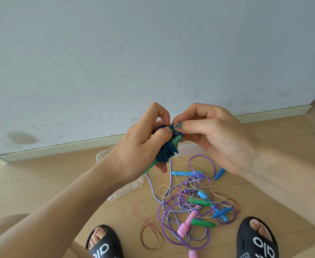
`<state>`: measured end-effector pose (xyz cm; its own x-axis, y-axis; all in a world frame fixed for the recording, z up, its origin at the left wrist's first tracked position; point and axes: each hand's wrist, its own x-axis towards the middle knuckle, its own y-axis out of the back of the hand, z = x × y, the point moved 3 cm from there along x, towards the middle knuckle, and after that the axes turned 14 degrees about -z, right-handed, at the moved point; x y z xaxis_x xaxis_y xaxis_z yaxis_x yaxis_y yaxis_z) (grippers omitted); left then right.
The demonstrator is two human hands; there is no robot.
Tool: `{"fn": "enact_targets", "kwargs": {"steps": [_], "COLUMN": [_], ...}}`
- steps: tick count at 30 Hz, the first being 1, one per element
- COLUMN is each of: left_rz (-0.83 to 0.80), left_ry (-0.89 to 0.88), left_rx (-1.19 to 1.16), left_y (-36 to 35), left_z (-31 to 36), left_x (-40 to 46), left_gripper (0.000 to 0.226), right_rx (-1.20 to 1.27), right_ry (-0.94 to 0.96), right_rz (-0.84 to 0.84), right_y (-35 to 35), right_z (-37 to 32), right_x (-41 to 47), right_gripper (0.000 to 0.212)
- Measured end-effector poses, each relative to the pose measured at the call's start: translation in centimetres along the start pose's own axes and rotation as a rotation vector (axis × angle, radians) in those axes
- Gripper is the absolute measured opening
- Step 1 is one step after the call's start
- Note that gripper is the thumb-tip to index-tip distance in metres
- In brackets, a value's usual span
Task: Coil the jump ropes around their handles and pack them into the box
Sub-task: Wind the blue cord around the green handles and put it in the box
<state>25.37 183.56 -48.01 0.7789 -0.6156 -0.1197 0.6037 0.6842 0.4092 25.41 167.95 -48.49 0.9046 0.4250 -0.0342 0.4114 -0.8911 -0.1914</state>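
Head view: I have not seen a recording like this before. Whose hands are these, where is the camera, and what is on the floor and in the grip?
There is no machine here. A person wears a wide-angle camera on the head, looking forward and down, so the arms enter from the bottom.

The left hand holds a green handle wound with dark blue rope. The right hand pinches the rope end at the top of the coil.

Below, on the wooden floor, lies a tangle of loose jump ropes with blue, green and pink handles. A clear plastic box sits partly hidden behind the left arm. Two feet in black slides show at the bottom.
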Motion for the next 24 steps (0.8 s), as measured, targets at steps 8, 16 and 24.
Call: {"fn": "enact_targets", "kwargs": {"steps": [8,16,24], "left_rz": [0.011,0.039,0.048], "left_ry": [0.011,0.016,0.063], "left_rx": [-0.026,-0.025,0.012], "left_y": [-0.13,-0.31,-0.72], "left_z": [0.25,0.28,-0.47], "left_x": [0.02,0.31,0.32], "left_gripper": [0.007,0.01,0.008], "right_rx": [-0.052,-0.167,0.09], "right_ry": [0.017,0.057,-0.134], "right_rz": [0.017,0.068,0.067], "right_y": [-0.11,0.19,0.0], "right_z": [0.31,0.18,0.52], "right_x": [0.19,0.24,0.5], "right_gripper": [0.014,0.012,0.02]}}
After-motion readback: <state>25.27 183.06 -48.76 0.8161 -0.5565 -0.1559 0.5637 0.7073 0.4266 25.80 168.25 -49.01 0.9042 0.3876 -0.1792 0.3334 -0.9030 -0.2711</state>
